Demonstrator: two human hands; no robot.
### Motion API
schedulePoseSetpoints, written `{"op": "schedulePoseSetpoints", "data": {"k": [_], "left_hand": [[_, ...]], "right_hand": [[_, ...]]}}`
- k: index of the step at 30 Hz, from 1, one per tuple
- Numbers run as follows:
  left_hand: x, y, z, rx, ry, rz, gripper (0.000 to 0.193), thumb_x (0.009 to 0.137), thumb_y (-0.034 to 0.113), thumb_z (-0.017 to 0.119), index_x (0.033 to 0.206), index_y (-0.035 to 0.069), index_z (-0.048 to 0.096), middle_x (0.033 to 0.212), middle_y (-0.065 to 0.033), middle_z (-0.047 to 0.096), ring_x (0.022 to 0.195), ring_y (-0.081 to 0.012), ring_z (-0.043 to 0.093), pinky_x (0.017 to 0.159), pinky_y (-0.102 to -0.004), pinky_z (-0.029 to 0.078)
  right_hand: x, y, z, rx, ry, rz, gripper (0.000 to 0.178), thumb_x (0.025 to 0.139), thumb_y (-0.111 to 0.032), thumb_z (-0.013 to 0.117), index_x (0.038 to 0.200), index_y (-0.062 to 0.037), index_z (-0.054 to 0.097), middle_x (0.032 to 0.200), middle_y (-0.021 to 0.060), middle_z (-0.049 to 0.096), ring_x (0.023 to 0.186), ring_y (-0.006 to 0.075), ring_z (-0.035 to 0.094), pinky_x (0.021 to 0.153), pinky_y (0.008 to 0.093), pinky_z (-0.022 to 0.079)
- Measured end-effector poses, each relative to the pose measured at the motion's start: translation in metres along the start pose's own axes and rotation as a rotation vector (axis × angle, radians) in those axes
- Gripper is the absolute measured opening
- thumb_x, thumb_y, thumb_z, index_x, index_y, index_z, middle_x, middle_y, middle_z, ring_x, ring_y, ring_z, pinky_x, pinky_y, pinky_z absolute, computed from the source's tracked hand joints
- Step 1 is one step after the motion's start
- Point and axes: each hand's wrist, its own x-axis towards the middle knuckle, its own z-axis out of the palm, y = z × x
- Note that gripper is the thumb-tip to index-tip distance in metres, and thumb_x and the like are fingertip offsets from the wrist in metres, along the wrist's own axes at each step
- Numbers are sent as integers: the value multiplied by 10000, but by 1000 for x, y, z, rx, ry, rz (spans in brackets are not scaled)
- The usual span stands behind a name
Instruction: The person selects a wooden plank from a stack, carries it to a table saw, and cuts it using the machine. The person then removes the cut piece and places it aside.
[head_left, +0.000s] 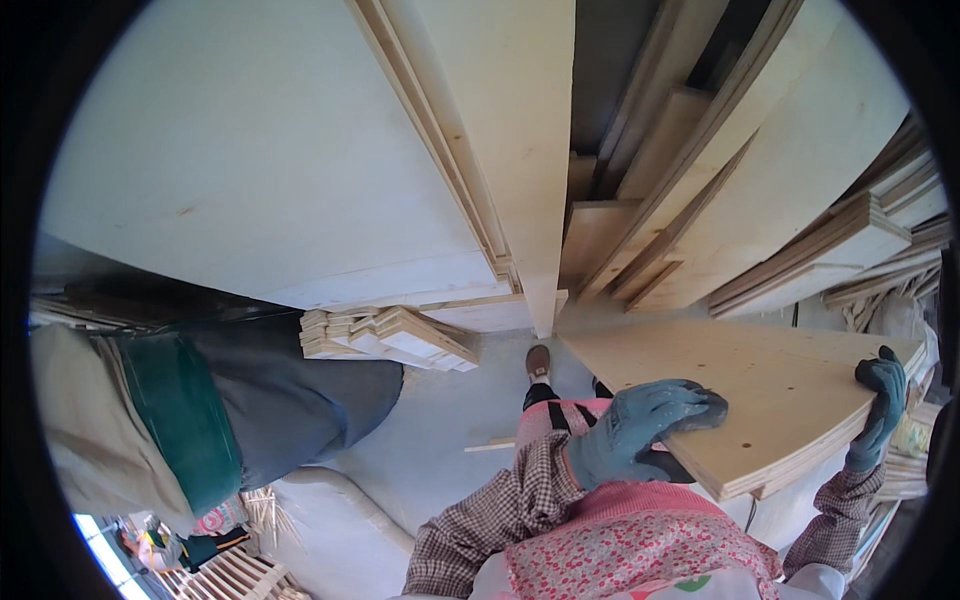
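A stack of thin plywood panels [765, 380] lies in front of me at the right, its layered near edge facing my body. My left hand [640, 425], in a blue-grey glove with dark fingertips, grips the left near corner, fingers on top and thumb lower at the edge. At the right near end, my right hand [880, 405], gloved the same way, is closed around the edge with its fingertips over the top. Several small dark knots mark the top panel. The panels' underside is hidden.
Large plywood sheets [270, 150] stand upright ahead at the left. Long boards [660, 150] lean at the upper right, beside stacked panels [830, 245]. Short wood pieces [385, 338] lie near my foot. Dark grey cloth [300, 380] and a slatted wooden pallet [235, 572] are at the left.
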Motion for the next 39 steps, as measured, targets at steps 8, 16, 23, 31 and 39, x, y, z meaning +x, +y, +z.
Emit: {"op": "schedulePoseSetpoints", "data": {"k": [8,16,23,31,39], "left_hand": [[-8,-8,-18,-159,-110,-126,502,780,257,607,1192,-18,524,1144,-153,578,1056,-330,541,931,-407,407],[-21,-45,-29,-341,43,-608,261,822,-42,401,1036,-50,552,997,-152,616,933,-220,588,813,-318,456],[41,-66,-68,-50,363,-569,172,917,39,382,924,-27,541,890,-122,591,820,-165,528,773,-291,430],[204,-38,-90,-23,427,-126,400,937,138,454,1307,5,379,1304,-138,441,1199,-245,442,1033,-348,349],[303,-17,-77,-165,367,-208,462,816,54,647,1205,-15,406,1089,-89,536,952,-186,588,829,-254,498]], "right_hand": [[-16,-18,1,-100,54,37,348,852,-279,398,787,32,541,766,142,571,791,297,571,951,517,389],[-17,-21,3,-127,101,59,531,913,-425,331,789,32,572,748,139,594,757,304,590,917,531,407],[-24,-11,-4,-120,100,7,609,907,-506,310,821,12,620,762,147,615,764,301,611,921,551,406],[-20,-12,-4,-168,63,37,485,853,-445,405,792,-1,591,772,142,602,835,311,594,943,513,397],[-7,-19,-9,-120,145,14,547,938,-480,274,792,-43,569,730,107,605,689,273,585,841,529,456]]}}
